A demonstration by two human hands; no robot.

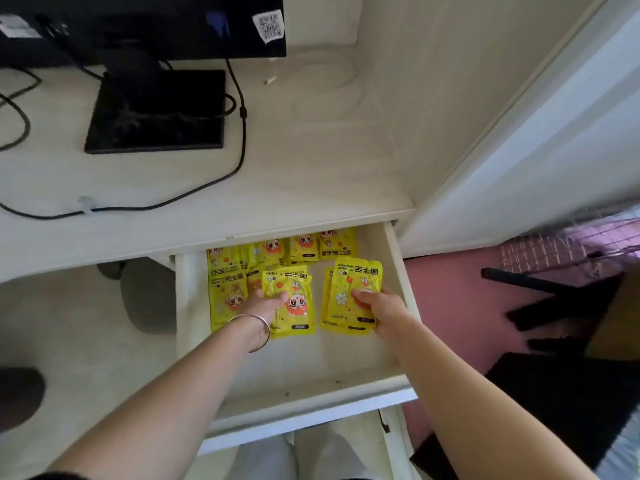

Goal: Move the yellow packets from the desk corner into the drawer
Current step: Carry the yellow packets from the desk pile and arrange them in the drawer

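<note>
The white drawer (311, 375) stands pulled out under the desk edge. Several yellow packets (304, 249) with a cartoon figure lie along its back and left side. My left hand (265, 303), with a silver bangle on the wrist, grips a small stack of yellow packets (296, 313) low over the drawer's middle. My right hand (381, 308) pinches another stack of yellow packets (349, 289) on the drawer's right side, thumb on top. The desk corner (346, 150) above the drawer holds no packets.
A black monitor stand (156, 112) and cables (239, 133) sit on the desk at the left. A white wall panel (519, 133) rises to the right. Dark items lie on a pink floor (467, 306) beside the drawer. My legs show below the drawer front.
</note>
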